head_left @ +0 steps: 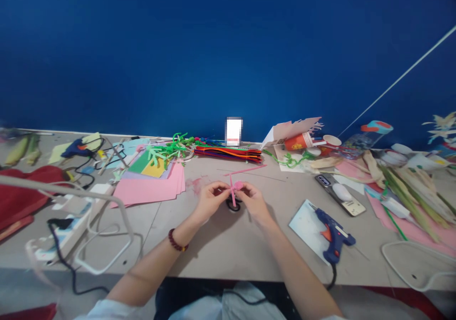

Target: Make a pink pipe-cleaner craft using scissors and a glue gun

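Both hands meet over the middle of the table. My left hand, with a dark bead bracelet at the wrist, pinches a pink pipe cleaner that stands up between the hands. My right hand is closed on the same piece from the other side, where a rounded pink part shows at its fingertips. Just under the fingers lies a black ring-shaped handle, perhaps of scissors; the rest of it is hidden. Another pink pipe cleaner lies flat beyond the hands.
A bundle of coloured pipe cleaners lies at the back, beside green twisted ones. Pink paper sheets and a power strip are leftward. Rightward are a blue glue gun, a phone and corn husks.
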The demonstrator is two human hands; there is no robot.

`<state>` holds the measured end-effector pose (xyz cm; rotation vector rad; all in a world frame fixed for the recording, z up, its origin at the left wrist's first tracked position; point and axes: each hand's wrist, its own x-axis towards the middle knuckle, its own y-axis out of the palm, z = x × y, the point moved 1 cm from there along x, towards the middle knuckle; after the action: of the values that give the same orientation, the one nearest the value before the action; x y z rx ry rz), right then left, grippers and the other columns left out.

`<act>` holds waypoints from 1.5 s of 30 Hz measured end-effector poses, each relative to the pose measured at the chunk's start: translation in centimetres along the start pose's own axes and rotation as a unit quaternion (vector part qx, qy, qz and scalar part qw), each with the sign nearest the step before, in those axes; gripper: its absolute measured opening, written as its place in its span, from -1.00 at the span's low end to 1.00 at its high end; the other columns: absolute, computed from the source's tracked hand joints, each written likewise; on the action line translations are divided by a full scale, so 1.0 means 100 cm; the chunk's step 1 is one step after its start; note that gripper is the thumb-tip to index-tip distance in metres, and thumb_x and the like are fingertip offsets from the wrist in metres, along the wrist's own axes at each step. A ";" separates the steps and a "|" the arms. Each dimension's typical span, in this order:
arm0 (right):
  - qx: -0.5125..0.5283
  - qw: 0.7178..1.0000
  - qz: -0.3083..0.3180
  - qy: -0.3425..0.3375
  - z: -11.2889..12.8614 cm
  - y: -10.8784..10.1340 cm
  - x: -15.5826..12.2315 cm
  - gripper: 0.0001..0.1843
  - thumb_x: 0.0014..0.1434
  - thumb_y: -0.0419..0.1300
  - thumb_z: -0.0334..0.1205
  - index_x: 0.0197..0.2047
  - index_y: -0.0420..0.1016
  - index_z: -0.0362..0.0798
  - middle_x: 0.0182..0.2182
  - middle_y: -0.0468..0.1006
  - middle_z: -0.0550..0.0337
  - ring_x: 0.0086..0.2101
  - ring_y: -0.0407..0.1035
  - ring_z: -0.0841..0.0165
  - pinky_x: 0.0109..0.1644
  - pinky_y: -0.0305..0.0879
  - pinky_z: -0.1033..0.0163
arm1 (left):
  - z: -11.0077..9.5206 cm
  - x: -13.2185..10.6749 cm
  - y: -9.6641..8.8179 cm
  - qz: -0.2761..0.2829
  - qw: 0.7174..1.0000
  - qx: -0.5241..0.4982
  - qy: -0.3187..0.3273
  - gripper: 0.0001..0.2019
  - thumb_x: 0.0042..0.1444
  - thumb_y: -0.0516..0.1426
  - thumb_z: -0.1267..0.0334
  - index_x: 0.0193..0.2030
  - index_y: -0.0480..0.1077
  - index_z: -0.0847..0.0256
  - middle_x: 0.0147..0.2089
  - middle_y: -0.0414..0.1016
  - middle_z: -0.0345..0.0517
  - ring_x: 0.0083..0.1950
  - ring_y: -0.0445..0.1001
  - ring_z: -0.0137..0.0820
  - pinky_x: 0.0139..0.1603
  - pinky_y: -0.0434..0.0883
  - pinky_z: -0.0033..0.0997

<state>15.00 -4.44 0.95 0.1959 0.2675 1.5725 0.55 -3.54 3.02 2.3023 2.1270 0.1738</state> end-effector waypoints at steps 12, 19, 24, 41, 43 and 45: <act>-0.029 1.000 -0.003 -0.008 0.005 0.001 -0.001 -0.77 -0.08 0.28 -0.19 -0.30 0.44 -0.02 -0.37 0.49 0.21 -0.33 0.37 0.37 -0.23 0.34 0.27 | 0.003 0.000 -0.004 -0.005 0.991 0.108 0.075 -0.92 -0.06 0.23 0.29 -0.45 0.49 0.27 -0.44 0.54 -0.10 -0.40 0.47 -0.41 -0.35 0.41 -0.45; -0.139 0.986 0.056 -0.071 0.017 -0.002 -0.005 -0.61 -0.02 0.23 -0.23 -0.06 0.39 0.03 -0.25 0.44 0.18 -0.30 0.38 0.37 -0.24 0.37 0.26 | -0.001 -0.002 -0.006 0.004 0.959 0.225 0.172 -0.94 0.03 0.16 0.36 -0.39 0.48 0.21 -0.39 0.52 -0.13 -0.33 0.46 -0.41 -0.32 0.40 -0.46; -0.275 0.948 0.060 -0.145 0.020 -0.006 -0.004 -0.70 0.06 0.17 -0.28 -0.09 0.45 0.04 -0.20 0.46 0.14 -0.21 0.37 0.31 -0.10 0.34 0.18 | 0.003 -0.001 -0.008 0.032 0.951 0.243 0.190 -0.93 0.06 0.14 0.37 -0.37 0.47 0.20 -0.37 0.51 -0.12 -0.32 0.46 -0.41 -0.32 0.40 -0.46; -0.296 0.940 0.048 -0.165 0.015 -0.006 -0.003 -0.80 0.12 0.14 -0.19 -0.16 0.44 -0.01 -0.31 0.50 0.14 -0.29 0.40 0.32 -0.14 0.34 0.19 | 0.002 0.000 -0.006 0.056 0.952 0.236 0.185 -0.91 0.08 0.13 0.32 -0.37 0.47 0.20 -0.37 0.50 -0.11 -0.32 0.46 -0.41 -0.34 0.39 -0.45; -0.298 0.938 0.047 -0.170 0.015 -0.005 -0.003 -0.81 0.12 0.14 -0.19 -0.18 0.46 0.00 -0.32 0.50 0.14 -0.30 0.39 0.32 -0.15 0.34 0.19 | 0.002 -0.001 -0.006 0.057 0.954 0.232 0.183 -0.91 0.09 0.13 0.30 -0.36 0.47 0.20 -0.37 0.51 -0.10 -0.32 0.46 -0.40 -0.33 0.39 -0.44; -0.296 0.939 0.044 -0.172 0.015 -0.004 -0.003 -0.83 0.12 0.14 -0.19 -0.20 0.47 0.00 -0.32 0.50 0.14 -0.30 0.38 0.31 -0.15 0.33 0.18 | 0.002 -0.001 -0.006 0.059 0.954 0.231 0.182 -0.90 0.09 0.13 0.30 -0.36 0.48 0.21 -0.37 0.50 -0.09 -0.32 0.46 -0.39 -0.34 0.40 -0.43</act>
<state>15.86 -4.69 2.25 0.0077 -0.4945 1.6059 -0.03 -3.56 2.80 2.8577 2.4104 0.1149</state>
